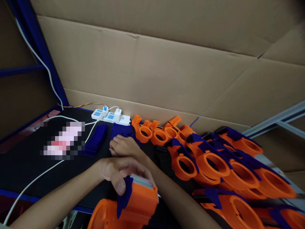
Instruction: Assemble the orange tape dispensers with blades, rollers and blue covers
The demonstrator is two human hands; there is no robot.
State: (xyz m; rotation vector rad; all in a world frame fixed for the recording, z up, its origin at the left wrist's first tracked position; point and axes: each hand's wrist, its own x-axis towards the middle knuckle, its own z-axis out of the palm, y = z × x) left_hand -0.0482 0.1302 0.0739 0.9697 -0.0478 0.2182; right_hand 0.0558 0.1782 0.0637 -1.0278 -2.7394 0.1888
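Observation:
My left hand (116,175) is closed around an orange tape dispenser (133,206) near the bottom middle. Its thumb presses a dark blue plastic piece (124,197) against the dispenser's side. A serrated white-grey blade strip (143,180) shows at the dispenser's top, under my fingers. My right hand (124,146) reaches across to the left and rests with curled fingers at the front edge of a stack of dark blue pieces (120,129). What those fingers hold, if anything, is hidden. A second stack of blue pieces (96,140) lies just left of it.
Several orange dispensers with blue parts (214,165) are piled along the right on a black mat (23,165). A white power strip (111,116) with a charger and white cables (35,179) sits at the back. Cardboard walls (154,70) close off the rear, with a blue frame post (38,47) at left.

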